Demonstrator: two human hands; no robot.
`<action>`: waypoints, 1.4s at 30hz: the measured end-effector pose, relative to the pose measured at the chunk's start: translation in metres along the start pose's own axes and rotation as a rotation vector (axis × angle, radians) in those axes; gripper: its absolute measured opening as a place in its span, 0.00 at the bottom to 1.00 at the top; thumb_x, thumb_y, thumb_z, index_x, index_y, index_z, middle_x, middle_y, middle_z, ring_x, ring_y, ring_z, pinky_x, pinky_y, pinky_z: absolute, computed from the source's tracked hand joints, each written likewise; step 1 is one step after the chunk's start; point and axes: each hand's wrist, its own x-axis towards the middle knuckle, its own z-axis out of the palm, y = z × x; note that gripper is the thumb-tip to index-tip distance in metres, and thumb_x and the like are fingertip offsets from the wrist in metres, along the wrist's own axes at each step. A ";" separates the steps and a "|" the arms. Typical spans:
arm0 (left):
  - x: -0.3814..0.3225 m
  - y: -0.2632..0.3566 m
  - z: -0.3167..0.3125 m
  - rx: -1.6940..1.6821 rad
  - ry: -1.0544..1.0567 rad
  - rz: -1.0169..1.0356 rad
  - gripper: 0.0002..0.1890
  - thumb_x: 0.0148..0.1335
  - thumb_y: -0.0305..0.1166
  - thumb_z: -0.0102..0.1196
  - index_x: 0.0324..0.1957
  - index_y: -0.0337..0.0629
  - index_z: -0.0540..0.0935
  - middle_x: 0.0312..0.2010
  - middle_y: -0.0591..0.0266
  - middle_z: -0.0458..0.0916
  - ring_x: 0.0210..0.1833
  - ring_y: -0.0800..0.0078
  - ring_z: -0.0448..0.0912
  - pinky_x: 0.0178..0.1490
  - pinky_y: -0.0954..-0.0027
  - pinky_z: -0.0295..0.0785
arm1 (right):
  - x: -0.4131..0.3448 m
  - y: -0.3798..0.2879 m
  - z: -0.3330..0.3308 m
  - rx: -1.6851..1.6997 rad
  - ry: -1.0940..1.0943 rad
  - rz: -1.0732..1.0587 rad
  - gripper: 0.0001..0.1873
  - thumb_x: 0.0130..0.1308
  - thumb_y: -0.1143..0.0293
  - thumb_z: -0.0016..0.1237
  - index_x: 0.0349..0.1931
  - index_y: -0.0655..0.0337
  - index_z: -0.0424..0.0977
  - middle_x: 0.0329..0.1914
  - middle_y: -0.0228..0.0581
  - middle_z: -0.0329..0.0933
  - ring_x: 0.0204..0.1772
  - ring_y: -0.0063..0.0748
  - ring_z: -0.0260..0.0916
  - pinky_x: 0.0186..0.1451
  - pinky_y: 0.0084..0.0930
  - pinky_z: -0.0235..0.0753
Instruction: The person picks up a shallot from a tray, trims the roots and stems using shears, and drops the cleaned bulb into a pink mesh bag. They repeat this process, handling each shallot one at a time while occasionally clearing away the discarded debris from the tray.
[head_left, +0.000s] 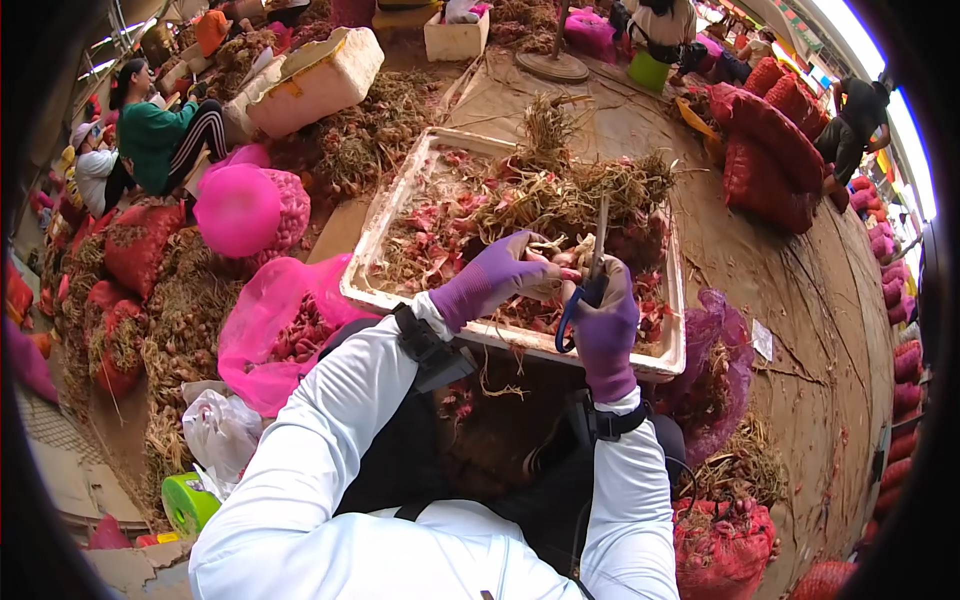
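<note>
Over the front part of a white foam tray (396, 300), my left hand (491, 277) in a purple glove is closed on a small bunch of shallots (564, 262). Beside it, my right hand (607, 315), gloved alike, grips scissors (602, 225) with dark blue handles; the blades point away from me, next to the bunch. Behind both hands, bundles of shallots with dry stalks (547, 195) lie in the tray among loose reddish skins. Whether the blades touch a stalk cannot be told.
A pink mesh bag of shallots (300, 330) stands left of the tray, a purple mesh bag (709, 375) right of it. A red mesh sack (724, 547) is at the lower right. Heaped shallots (187, 315) lie at the left. A person in green (154, 139) sits at the upper left.
</note>
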 end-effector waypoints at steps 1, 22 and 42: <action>-0.002 0.004 0.002 0.000 0.001 -0.002 0.23 0.60 0.33 0.61 0.50 0.32 0.68 0.43 0.55 0.78 0.47 0.70 0.80 0.48 0.64 0.80 | 0.001 -0.004 0.000 -0.110 0.021 -0.042 0.19 0.54 0.78 0.59 0.46 0.60 0.70 0.26 0.28 0.70 0.26 0.18 0.67 0.31 0.20 0.71; 0.003 0.009 -0.018 0.014 0.037 0.194 0.25 0.56 0.23 0.57 0.58 0.36 0.69 0.44 0.64 0.78 0.44 0.80 0.77 0.51 0.77 0.72 | 0.028 -0.002 -0.038 0.585 0.188 0.353 0.18 0.61 0.77 0.53 0.50 0.66 0.64 0.30 0.38 0.77 0.27 0.24 0.75 0.30 0.17 0.76; 0.000 0.017 -0.020 -0.336 0.036 0.155 0.29 0.57 0.27 0.55 0.62 0.40 0.66 0.43 0.61 0.79 0.38 0.77 0.78 0.43 0.74 0.74 | -0.008 -0.011 0.015 0.431 -0.194 0.529 0.13 0.65 0.61 0.55 0.40 0.59 0.70 0.20 0.22 0.66 0.17 0.11 0.59 0.18 0.12 0.56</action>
